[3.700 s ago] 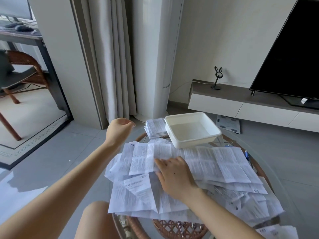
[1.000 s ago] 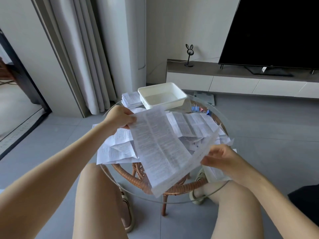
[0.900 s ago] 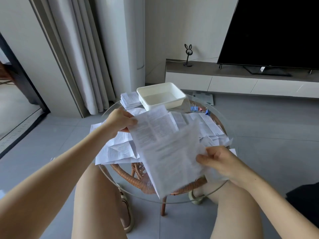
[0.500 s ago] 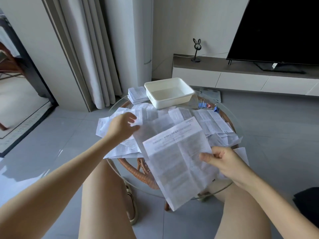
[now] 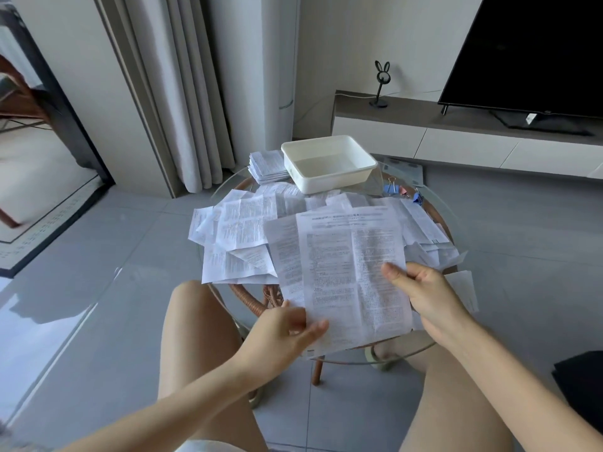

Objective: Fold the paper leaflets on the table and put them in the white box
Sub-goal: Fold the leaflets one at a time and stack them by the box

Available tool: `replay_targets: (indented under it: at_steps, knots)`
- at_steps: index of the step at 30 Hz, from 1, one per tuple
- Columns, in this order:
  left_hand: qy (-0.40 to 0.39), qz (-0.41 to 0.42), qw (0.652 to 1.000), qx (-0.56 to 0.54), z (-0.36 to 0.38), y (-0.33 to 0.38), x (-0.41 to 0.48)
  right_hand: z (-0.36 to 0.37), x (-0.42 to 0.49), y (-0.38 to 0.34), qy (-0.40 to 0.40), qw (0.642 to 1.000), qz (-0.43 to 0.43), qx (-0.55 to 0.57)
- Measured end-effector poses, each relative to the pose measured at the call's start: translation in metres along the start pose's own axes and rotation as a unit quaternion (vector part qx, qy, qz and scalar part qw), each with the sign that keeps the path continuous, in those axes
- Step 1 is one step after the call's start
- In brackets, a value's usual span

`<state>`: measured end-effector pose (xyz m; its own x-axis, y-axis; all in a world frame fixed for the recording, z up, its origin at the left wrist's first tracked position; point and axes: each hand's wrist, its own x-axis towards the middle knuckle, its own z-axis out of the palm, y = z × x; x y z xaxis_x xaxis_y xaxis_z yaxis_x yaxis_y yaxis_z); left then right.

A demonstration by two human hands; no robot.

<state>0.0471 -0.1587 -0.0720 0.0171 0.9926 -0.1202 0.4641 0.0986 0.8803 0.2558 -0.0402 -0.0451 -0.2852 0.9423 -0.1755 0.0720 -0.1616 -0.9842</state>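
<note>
Leaflet: one unfolded sheet (image 5: 352,272), held over the near edge of the table (image 5: 375,185), above the loose pile (image 5: 241,230).
Handling: likely thin, light and limp. It would sag from one corner, so hold opposite edges and fold along its creases.
Axis: the long side runs from you towards the white box (image 5: 339,182), with the heading at the far end, print up.
Left hand (image 5: 280,334): pinches the near-left corner.
Right hand (image 5: 424,291): grips the right edge, thumb on top.
White box: at the far edge, with a folded stack (image 5: 266,164) just beside it.
</note>
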Motion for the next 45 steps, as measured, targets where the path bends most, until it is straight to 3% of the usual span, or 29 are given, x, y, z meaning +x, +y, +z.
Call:
replay_targets:
  at_steps: [4,8,12,15,18,21,27,33,45]
  knots:
    - [0.064,0.039,0.995,0.073,0.01,-0.016,0.0,0.0,0.006,0.007,-0.018,0.986,0.011,-0.168]
    - [0.139,0.072,0.975,0.155,0.013,-0.02,-0.001,0.008,0.012,0.021,0.014,0.929,-0.054,-0.367]
    - [0.234,0.125,0.938,0.224,-0.004,-0.022,0.012,0.015,0.013,0.023,0.043,0.889,-0.094,-0.445]
    - [0.29,0.084,0.924,0.236,-0.039,-0.006,0.046,0.018,0.013,0.024,0.053,0.877,-0.104,-0.466]
    - [0.243,-0.002,0.93,0.276,-0.069,0.01,0.09,0.02,0.016,0.022,0.051,0.875,-0.105,-0.47]
    - [0.153,-0.03,0.93,0.332,-0.086,0.022,0.134,0.024,0.026,0.018,0.05,0.871,-0.089,-0.481]
    - [0.007,-0.057,0.939,0.338,-0.09,0.039,0.173,0.039,0.048,0.009,0.058,0.858,-0.048,-0.508]
    - [-0.012,-0.04,0.968,0.247,-0.089,0.039,0.185,0.048,0.059,0.007,0.05,0.852,-0.026,-0.521]
    - [-0.03,0.007,0.96,0.278,-0.092,0.043,0.187,0.051,0.062,0.001,0.046,0.844,-0.005,-0.534]
